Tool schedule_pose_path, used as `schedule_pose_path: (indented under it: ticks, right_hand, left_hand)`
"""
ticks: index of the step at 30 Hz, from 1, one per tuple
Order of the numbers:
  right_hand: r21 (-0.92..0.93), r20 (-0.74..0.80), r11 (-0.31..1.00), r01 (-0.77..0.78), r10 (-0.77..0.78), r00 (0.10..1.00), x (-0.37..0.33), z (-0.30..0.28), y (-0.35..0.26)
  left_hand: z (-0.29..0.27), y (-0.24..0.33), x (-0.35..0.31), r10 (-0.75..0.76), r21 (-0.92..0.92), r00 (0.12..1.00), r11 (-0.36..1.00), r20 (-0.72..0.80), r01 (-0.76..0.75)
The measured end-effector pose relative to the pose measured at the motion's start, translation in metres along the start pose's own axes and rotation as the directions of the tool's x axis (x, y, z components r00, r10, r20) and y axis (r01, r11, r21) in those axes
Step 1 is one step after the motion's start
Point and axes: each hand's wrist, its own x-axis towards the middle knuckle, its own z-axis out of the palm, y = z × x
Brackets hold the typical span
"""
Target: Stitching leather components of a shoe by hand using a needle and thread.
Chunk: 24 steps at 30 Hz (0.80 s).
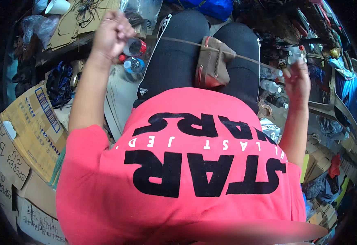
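A brown shoe (214, 63) with a stitched seam is wedged between my thighs, in black trousers. A pale cord (248, 59) crosses the shoe and stretches out to both sides, toward my two hands. Raised at the upper left, my left hand (114, 32) is closed like a fist at the cord's left end. My right hand (297, 79), somewhat blurred, is lifted on the right with curled fingers at the other end. Both hands are wide apart and well clear of the shoe. The cord's ends inside the fingers are hidden.
Plastic bottles (134, 64) stand just below my left hand, and several clear bottles (270, 86) lie beside my right thigh. Cardboard boxes (35, 130) fill the left side. A blue bag (211, 8) sits beyond my knees, and clutter crowds the right edge.
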Motion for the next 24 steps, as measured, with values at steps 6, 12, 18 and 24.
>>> schedule_pose_path:
  ticks: [6,12,18,24]
  right_hand:
    - [-0.612,0.278,0.763,0.208,-0.039,0.960,-0.003,0.013,0.026]
    - [-0.719,0.686,0.059,0.693,-0.104,0.720,-0.010,0.066,0.025]
    - [-0.813,0.499,0.290,0.505,-0.101,0.861,-0.009,0.071,0.033]
    - [-0.816,0.509,0.306,0.491,-0.024,0.861,-0.004,0.077,0.032]
  left_hand:
    - [0.015,-0.036,0.031,0.077,0.610,0.875,0.688,0.479,-0.394]
    - [0.079,-0.050,0.049,-0.186,0.731,0.713,0.294,0.676,-0.616]
    - [0.096,-0.049,0.053,-0.416,0.799,0.689,0.205,0.594,-0.565]
    - [0.101,-0.049,0.051,-0.422,0.783,0.669,0.207,0.612,-0.586]
